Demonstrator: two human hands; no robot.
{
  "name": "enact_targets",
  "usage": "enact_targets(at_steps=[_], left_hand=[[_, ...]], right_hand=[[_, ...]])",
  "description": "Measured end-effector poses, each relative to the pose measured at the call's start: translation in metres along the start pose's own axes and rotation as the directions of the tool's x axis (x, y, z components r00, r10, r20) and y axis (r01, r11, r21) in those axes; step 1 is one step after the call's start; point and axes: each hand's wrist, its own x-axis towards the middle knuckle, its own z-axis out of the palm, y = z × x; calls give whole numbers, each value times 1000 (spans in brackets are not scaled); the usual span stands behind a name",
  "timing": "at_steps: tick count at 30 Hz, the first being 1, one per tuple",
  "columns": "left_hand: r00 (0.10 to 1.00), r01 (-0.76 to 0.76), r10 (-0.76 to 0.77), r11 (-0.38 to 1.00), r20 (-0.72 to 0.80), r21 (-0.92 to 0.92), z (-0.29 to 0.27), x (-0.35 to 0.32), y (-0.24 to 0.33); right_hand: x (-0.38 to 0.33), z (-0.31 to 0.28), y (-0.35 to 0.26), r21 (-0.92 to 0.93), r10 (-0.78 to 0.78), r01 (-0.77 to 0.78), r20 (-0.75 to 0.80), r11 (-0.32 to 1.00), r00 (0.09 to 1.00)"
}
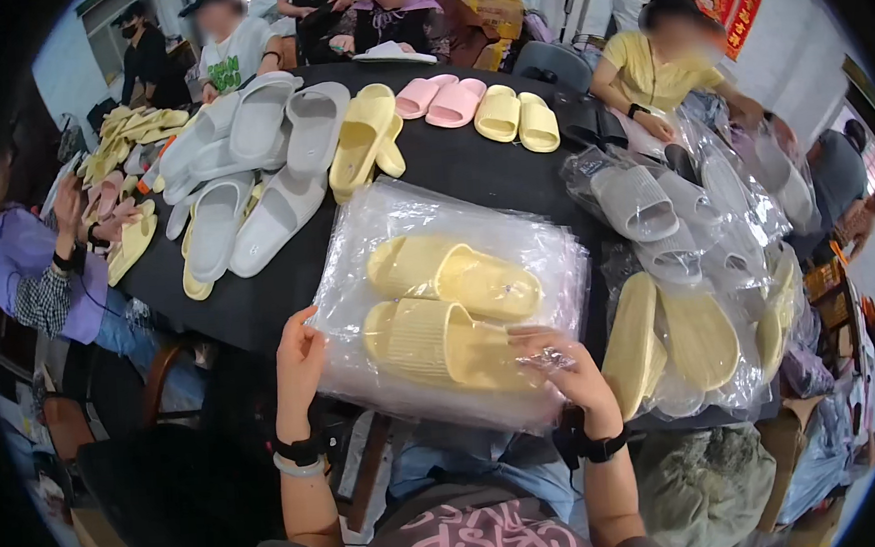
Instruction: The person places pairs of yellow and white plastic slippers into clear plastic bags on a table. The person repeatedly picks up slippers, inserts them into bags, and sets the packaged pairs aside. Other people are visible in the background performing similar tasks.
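A pair of yellow slippers, one upper slipper [488, 282] and one nearer slipper [416, 335], lies on a stack of clear plastic bags [356, 248] at the table's near edge. Shiny film seems to cover the pair. My left hand [301, 360] is at the stack's left edge, fingers curled and closed on the bag's edge. Over the heel of the nearer slipper, my right hand [569, 368] has its fingers bent around a crumpled bit of the bag; its fingertips are partly hidden by glare.
Grey slippers [274, 223] and yellow slippers [359, 138] are heaped left on the black table [462, 177]. Pink slippers [457, 102] sit at the back. Bagged grey slippers [638, 201] and bagged yellow slippers [701, 328] crowd the right. Several people work around the table.
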Motion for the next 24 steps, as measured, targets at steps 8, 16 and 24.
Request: enact_targets(at_steps=[8, 16, 24], left_hand=[[914, -404, 358, 762, 190, 506, 16, 26, 27], [833, -534, 388, 750, 394, 391, 47, 39, 20], [978, -135, 83, 952, 193, 276, 32, 47, -45]], right_hand=[[77, 20, 23, -701, -183, 434, 407, 565, 895], [99, 40, 38, -830, -25, 346, 373, 437, 927], [68, 36, 28, -816, -123, 184, 140, 547, 983]])
